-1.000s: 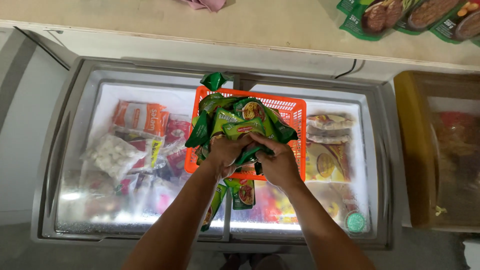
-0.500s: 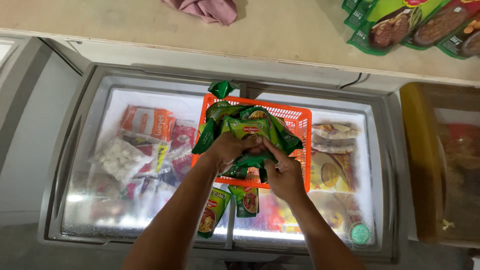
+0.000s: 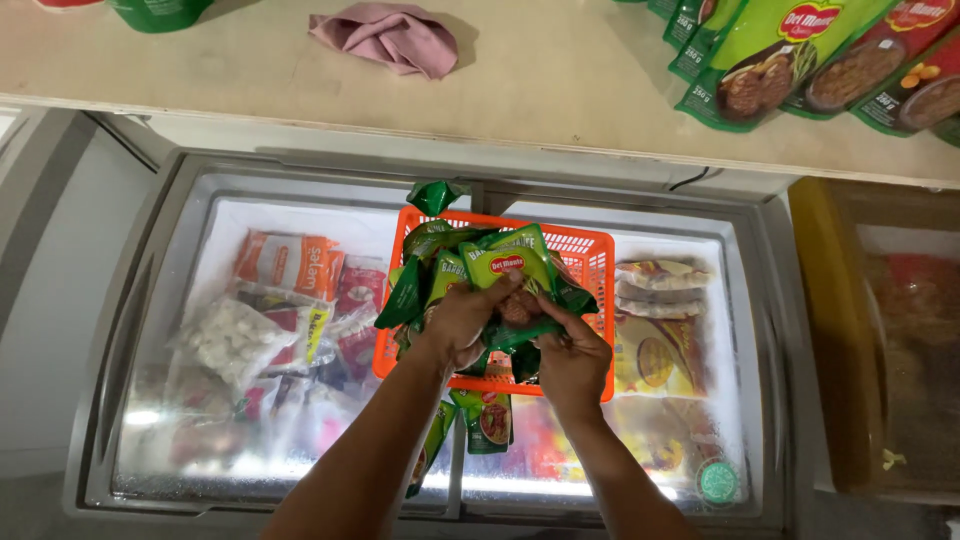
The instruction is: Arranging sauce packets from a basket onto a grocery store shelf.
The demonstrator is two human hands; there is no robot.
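An orange plastic basket [image 3: 588, 252] rests on the glass lid of a chest freezer [image 3: 740, 300]. It is heaped with green sauce pouches [image 3: 428, 275], several hanging over its edges. My left hand [image 3: 462, 322] grips a green pouch [image 3: 508, 268] on top of the pile, thumb across its face. My right hand [image 3: 572, 360] pinches the lower end of the same bunch of pouches, just right of the left hand. Two more green pouches [image 3: 486, 418] dangle below the basket's near edge.
Frozen food packs [image 3: 290, 265] lie under the glass on the left and right. A shelf behind holds a pink cloth [image 3: 385, 38] and more green and red pouches [image 3: 790, 55]. A yellow-rimmed cabinet [image 3: 880, 330] stands at right.
The view has shifted down so the basket sits lower in frame. My right hand has moved from the basket's near edge up onto the pouches beside the left hand.
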